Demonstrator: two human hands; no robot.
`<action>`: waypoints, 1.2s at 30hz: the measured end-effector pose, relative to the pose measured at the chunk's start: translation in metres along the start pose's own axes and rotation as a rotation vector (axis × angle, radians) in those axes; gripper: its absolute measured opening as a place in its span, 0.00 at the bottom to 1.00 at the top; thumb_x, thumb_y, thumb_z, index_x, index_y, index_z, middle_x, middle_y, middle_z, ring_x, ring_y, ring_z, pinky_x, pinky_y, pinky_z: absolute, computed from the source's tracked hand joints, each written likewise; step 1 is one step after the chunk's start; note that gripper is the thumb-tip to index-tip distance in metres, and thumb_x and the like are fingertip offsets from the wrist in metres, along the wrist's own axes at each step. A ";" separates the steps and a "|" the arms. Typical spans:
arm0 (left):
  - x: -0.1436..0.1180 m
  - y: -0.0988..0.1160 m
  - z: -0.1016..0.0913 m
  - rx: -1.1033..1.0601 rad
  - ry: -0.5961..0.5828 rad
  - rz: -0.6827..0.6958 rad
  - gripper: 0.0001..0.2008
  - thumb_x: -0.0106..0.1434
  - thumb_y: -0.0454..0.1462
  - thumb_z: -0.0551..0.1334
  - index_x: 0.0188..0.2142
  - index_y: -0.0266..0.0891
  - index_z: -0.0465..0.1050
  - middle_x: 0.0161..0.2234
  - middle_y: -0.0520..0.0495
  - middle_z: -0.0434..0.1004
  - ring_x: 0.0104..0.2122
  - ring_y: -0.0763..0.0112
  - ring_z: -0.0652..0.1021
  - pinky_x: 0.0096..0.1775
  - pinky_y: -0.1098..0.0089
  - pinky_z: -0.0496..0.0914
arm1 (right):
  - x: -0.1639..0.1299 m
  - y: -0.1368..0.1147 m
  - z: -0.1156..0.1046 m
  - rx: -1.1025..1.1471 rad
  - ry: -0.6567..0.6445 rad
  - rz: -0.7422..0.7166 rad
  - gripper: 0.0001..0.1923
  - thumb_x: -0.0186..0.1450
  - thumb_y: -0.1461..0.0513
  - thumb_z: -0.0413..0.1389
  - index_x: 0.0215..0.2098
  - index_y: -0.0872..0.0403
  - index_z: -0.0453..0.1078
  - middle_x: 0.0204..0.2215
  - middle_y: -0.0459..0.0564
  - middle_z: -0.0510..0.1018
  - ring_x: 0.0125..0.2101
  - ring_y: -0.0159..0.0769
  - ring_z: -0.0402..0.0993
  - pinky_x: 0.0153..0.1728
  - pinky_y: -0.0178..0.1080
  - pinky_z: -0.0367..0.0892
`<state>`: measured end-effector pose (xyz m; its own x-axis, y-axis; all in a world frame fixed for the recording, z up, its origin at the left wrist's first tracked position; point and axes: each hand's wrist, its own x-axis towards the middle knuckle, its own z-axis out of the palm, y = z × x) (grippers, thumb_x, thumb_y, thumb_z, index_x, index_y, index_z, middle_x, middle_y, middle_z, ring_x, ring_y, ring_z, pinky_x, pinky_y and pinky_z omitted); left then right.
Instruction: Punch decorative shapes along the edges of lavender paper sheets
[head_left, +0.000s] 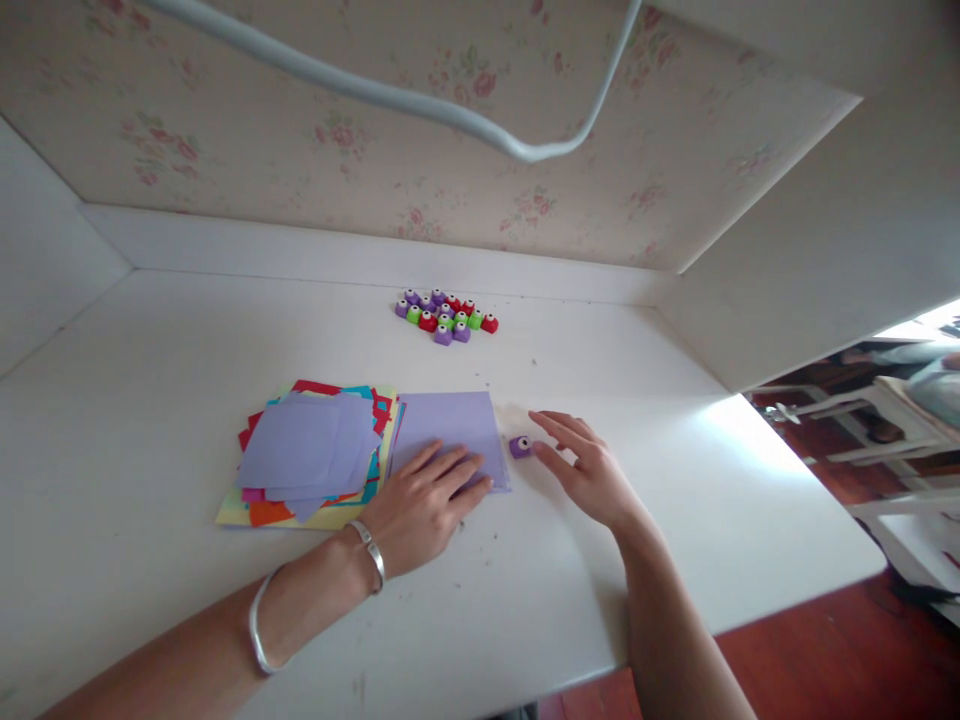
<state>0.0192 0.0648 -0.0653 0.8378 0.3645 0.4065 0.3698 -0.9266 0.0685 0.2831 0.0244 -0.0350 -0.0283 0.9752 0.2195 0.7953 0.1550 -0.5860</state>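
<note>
Lilac paper sheet (450,432) lies flat on the white table (150,400), pinned by the left hand (420,505) spread wide — just right of it, the right hand's (589,470) loose, empty fingers touch a small purple punch (520,446).

Lilac sheet (450,432), purple punch (520,446), seemingly pink-floral wallpaper (420,150).

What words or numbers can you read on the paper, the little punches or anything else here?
None can be read.
The purple sheet under the left hand is blank.
The stack of coloured paper shows no print.
The purple punch by the right hand and the cluster of punches are too small to show any marking.
</note>
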 end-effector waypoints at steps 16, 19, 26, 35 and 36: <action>-0.001 -0.003 -0.001 0.004 0.011 -0.041 0.19 0.68 0.34 0.56 0.57 0.50 0.70 0.58 0.51 0.70 0.60 0.62 0.67 0.63 0.52 0.59 | 0.000 -0.005 0.003 0.122 -0.114 -0.026 0.13 0.69 0.57 0.56 0.50 0.50 0.76 0.46 0.51 0.80 0.40 0.37 0.78 0.39 0.38 0.75; -0.001 -0.003 0.000 0.008 0.026 -0.039 0.19 0.69 0.33 0.55 0.58 0.49 0.69 0.58 0.50 0.70 0.60 0.62 0.67 0.62 0.53 0.61 | -0.001 -0.004 0.003 0.129 -0.115 0.009 0.13 0.68 0.57 0.57 0.48 0.51 0.76 0.43 0.51 0.82 0.37 0.37 0.79 0.38 0.39 0.76; 0.000 -0.002 -0.001 0.022 0.065 -0.032 0.19 0.69 0.33 0.54 0.56 0.46 0.71 0.57 0.48 0.70 0.58 0.61 0.69 0.61 0.52 0.62 | -0.001 0.001 0.008 0.207 -0.115 0.104 0.16 0.67 0.55 0.57 0.50 0.52 0.76 0.40 0.52 0.83 0.37 0.40 0.81 0.41 0.44 0.77; -0.001 -0.003 0.000 0.037 0.094 -0.005 0.17 0.69 0.33 0.55 0.55 0.44 0.71 0.56 0.47 0.71 0.58 0.61 0.70 0.60 0.53 0.65 | -0.001 0.003 0.010 0.248 -0.123 0.120 0.15 0.67 0.56 0.58 0.49 0.51 0.76 0.41 0.51 0.82 0.37 0.39 0.79 0.41 0.43 0.77; -0.001 -0.003 0.000 0.040 0.099 -0.002 0.17 0.69 0.33 0.55 0.55 0.44 0.71 0.56 0.47 0.72 0.57 0.61 0.70 0.60 0.53 0.65 | -0.001 0.003 0.010 0.243 -0.127 0.108 0.15 0.67 0.56 0.58 0.49 0.51 0.76 0.41 0.51 0.82 0.37 0.39 0.79 0.41 0.43 0.76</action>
<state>0.0177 0.0672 -0.0660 0.7943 0.3535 0.4941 0.3888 -0.9207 0.0337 0.2793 0.0252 -0.0442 -0.0392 0.9977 0.0556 0.6298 0.0679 -0.7738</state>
